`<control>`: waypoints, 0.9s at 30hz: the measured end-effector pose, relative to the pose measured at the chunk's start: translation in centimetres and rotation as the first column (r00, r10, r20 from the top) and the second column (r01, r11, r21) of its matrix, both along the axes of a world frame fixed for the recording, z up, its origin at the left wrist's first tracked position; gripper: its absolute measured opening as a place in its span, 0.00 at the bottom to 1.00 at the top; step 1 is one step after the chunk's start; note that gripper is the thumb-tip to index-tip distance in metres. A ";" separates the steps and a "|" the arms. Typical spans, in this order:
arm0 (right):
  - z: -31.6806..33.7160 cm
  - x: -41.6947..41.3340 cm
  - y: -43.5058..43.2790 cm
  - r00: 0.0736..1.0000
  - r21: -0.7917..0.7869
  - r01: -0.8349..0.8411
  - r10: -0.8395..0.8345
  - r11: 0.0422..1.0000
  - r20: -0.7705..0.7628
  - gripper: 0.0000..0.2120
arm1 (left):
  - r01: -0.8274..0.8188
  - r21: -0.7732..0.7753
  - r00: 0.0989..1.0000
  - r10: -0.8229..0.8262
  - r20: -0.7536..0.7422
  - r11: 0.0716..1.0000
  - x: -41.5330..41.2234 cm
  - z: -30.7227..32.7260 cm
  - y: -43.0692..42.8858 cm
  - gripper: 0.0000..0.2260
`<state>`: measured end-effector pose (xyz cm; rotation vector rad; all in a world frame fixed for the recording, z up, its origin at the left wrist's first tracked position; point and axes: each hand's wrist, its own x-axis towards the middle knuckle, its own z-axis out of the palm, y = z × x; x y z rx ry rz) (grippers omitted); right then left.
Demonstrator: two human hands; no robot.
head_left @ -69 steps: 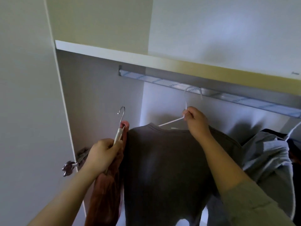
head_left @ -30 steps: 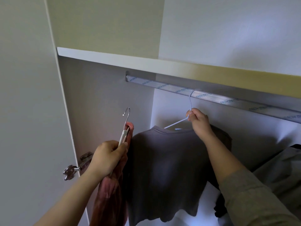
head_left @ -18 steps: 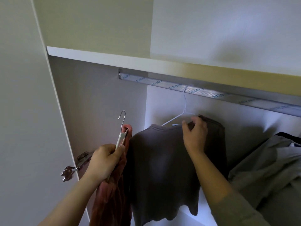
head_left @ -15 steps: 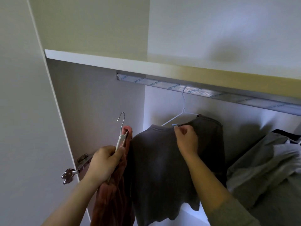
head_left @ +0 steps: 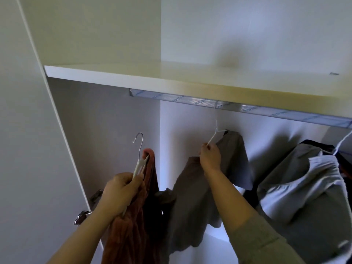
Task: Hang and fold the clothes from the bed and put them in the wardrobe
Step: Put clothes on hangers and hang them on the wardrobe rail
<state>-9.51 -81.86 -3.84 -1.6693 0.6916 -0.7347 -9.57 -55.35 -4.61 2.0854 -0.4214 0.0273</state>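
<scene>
Hook of the wire hanger (head_left: pixel 214 135) blurs into the rail (head_left: pixel 190 101) — our right hand (head_left: pixel 210 159) pinches its arm. Our left hand (head_left: pixel 122 193) grips a second hanger (head_left: pixel 140 149).

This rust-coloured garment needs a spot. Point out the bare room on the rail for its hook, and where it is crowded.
Bare: the rail stretch between its left end at the side wall and the white hanger that the right hand pinches. The shelf above also shows bare board. Crowded: right of the brown-grey top, where grey garments hang bunched.
</scene>
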 end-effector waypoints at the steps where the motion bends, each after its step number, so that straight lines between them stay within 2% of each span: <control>1: -0.1 -0.3 0.0 1.000 -0.051 0.029 -0.029 0.998 -0.003 0.10 | 0.015 -0.006 1.000 -0.015 -0.008 1.000 0.2 0.2 0.0 0.20; 7: 0.4 -3.8 -2.8 0.981 -0.104 0.191 -0.193 0.976 -0.011 0.15 | 0.122 -0.053 0.992 -0.123 -0.007 0.991 0.6 0.8 -1.4 0.19; 17: 1.7 -11.7 -8.1 0.974 -0.319 0.214 -0.225 0.923 0.004 0.15 | 0.250 -0.021 0.968 -0.249 0.024 0.968 0.5 1.8 -5.4 0.20; 27: 0.6 -18.2 -13.3 0.938 -0.350 0.317 -0.345 0.882 -0.021 0.14 | 0.311 -0.023 0.950 -0.310 0.024 0.950 -1.0 1.3 -10.4 0.21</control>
